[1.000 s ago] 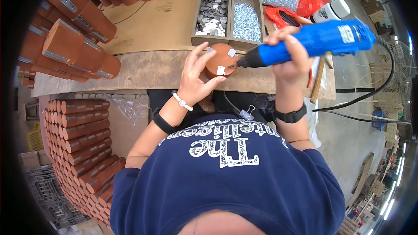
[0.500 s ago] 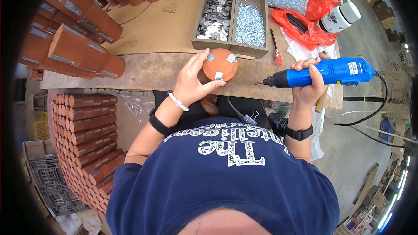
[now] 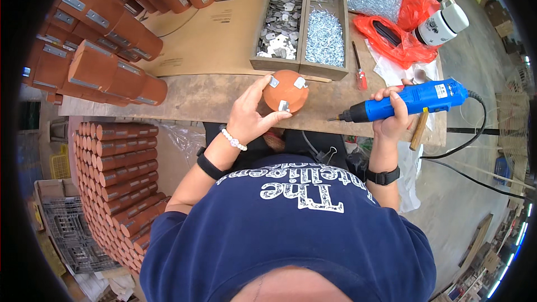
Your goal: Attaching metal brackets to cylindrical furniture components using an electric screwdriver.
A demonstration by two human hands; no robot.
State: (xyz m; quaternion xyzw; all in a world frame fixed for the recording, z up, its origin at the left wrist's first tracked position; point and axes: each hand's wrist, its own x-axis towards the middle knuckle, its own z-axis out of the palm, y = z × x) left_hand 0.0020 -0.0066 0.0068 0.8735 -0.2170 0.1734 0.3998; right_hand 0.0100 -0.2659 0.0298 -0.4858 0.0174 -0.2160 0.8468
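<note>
My left hand (image 3: 249, 113) is wrapped round the left side of a reddish-brown round block (image 3: 287, 88), thumb at its near side and fingers on its far left. Several small metal plates sit around the rim of the block's top face. My right hand (image 3: 390, 116) grips a blue electric screwdriver (image 3: 428, 98) with a black nose. Its bit points left, over the table's front edge, and is apart from the block. A black cord runs from the tool's right end.
Wooden trays hold metal plates (image 3: 281, 19) and silver screws (image 3: 324, 39). To their right lie a red-handled screwdriver (image 3: 361, 78), red plastic bags (image 3: 411, 50) and a white flask (image 3: 442, 25). Reddish-brown cylinders (image 3: 114, 72) stand at the left; more are stacked (image 3: 126, 165) below the table.
The whole view has shifted slightly. The electric screwdriver has moved a little left relative to the table, its back end swinging slightly away from me. My left hand keeps its hold on the block.
</note>
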